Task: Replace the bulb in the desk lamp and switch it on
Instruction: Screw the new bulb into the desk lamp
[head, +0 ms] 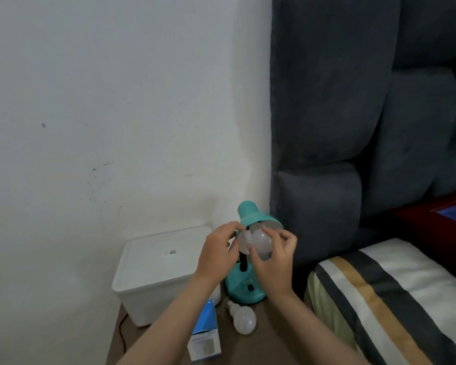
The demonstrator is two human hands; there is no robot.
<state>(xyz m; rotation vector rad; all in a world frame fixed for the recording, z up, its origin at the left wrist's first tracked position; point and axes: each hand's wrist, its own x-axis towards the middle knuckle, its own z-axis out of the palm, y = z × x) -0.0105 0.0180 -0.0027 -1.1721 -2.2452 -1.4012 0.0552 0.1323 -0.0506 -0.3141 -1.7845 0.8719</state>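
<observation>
The task looks roughly midway. A frosted white pear-shaped bulb with a metal screw base (242, 317) lies loose on the brown wooden table (269, 346), just in front of the lamp's base and beside a blue-and-white cardboard bulb box (205, 335). I judge this loose one to be the old bulb already taken out, though the view cannot prove it. A second frosted white round bulb (258, 245) sits at the mouth of the teal metal shade (256, 216) of the teal desk lamp (244, 288), so fitting it seems to be the step in hand. Whether its thread is seated in the socket is hidden by the shade.

The left hand (217, 255) curls at the shade's left rim, its grip pressed against the rim and the bulb's side. The right hand (274, 262) cups the bulb from the right, thumb and fingertips spread around the glass and touching it.

Left to do: finish tightening the bulb, then press the black rocker switch (250, 287) on the lamp's round base. The bulb is unlit.

The lamp stands upright on the table, between a white lidded plastic box (153, 272) and the striped bed, its shade tilted towards the person on a short black neck.
</observation>
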